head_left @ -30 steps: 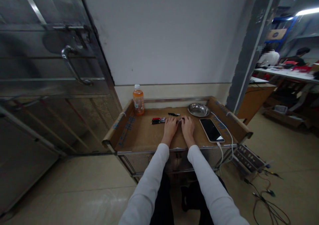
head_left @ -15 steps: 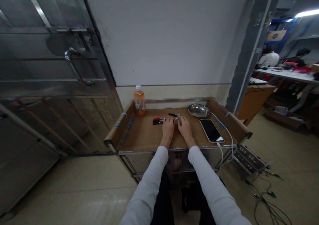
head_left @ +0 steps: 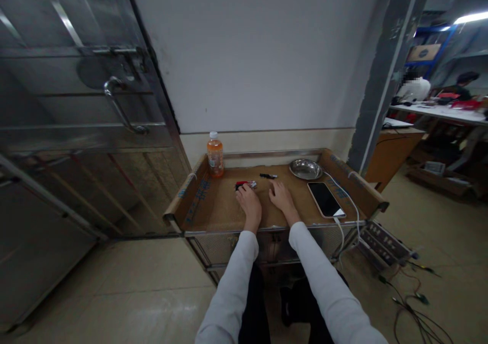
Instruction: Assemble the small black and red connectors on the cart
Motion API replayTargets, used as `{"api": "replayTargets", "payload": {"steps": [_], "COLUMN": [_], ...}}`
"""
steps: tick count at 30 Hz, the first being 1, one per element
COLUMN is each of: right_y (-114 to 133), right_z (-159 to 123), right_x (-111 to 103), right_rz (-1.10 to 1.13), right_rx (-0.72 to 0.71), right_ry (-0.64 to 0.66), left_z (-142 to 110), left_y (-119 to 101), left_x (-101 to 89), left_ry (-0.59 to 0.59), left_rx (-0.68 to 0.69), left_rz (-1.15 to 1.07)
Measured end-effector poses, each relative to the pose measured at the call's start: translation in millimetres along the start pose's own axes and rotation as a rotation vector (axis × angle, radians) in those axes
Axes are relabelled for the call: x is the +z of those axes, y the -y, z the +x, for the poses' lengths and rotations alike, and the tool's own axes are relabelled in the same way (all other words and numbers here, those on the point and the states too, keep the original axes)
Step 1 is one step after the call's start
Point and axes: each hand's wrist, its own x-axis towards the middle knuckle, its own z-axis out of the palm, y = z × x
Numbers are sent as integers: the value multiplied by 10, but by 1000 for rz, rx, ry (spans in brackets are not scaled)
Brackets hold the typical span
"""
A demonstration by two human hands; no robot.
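Observation:
On the cardboard-lined cart top [head_left: 217,212], a small group of red and black pens [head_left: 249,184] lies left of centre. My left hand [head_left: 249,204] reaches to its near side, fingers closed on a black pen that they mostly cover. My right hand [head_left: 282,197] rests a little to the right, its fingers loosely bent and thumb apart, with nothing seen in it. Just beyond its fingertips lies a single black pen [head_left: 268,176], not touched by either hand.
An orange drink bottle [head_left: 215,156] stands at the back left. A metal dish [head_left: 305,169] sits at the back right, and a phone [head_left: 327,200] with a white cable [head_left: 351,199] lies before it. Raised cardboard edges border the cart's sides. Cables lie on the floor at right.
My hands, which were together over a pen, have moved apart. My left hand has shifted left to the pen group; the pen no longer shows between the hands. The right hand has loosened.

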Motion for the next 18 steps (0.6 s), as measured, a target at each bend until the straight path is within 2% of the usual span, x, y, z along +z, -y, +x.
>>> {"api": "replayTargets", "payload": {"steps": [4,12,18], "right_y": [27,282,298], "right_z": [12,123,215], "right_x": [15,67,115], "right_rz": [-118,-308,-335], "right_rx": [41,135,149], "right_ry": [71,31,35], "left_z": [14,27,13], "left_y": [29,60,45], "left_x": [29,101,88], "left_ry": [0,29,29], "left_rx": [-65,-42,-14], "left_rz": [13,29,62]}}
